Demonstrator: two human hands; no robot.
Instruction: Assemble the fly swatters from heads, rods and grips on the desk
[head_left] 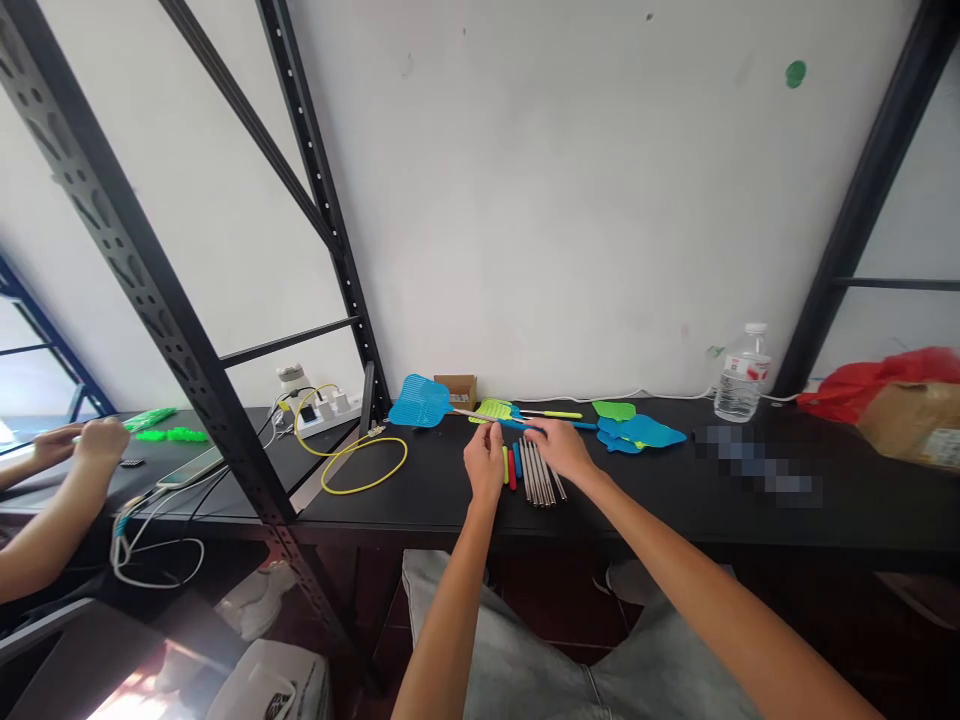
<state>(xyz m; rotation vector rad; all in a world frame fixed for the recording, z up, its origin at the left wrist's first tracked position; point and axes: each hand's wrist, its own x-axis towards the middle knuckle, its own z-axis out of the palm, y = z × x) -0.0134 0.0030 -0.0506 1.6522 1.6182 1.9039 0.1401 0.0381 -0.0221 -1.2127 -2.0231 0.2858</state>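
Observation:
A blue fly swatter [420, 402] is held crosswise above the table, its flat head out to the left. My left hand [485, 462] is closed around its thin metal rod. Farther right, my right hand [562, 448] grips the same swatter near the handle end, with the fingers partly hidden. Just behind lies a yellow-green fly swatter [495, 409]. Between and below my hands are several metal rods [540, 478] side by side, with a red handle [512, 470] and a blue handle [517, 461] beside them. Loose blue swatter heads [641, 432] lie to the right.
A small cardboard box [457, 387] stands by the wall. Left are a yellow cable [364, 488], a power strip [330, 412] and a black metal post [172, 320]. A water bottle [742, 375] and red bag [885, 380] sit right. Another person's hands [97, 445] work far left.

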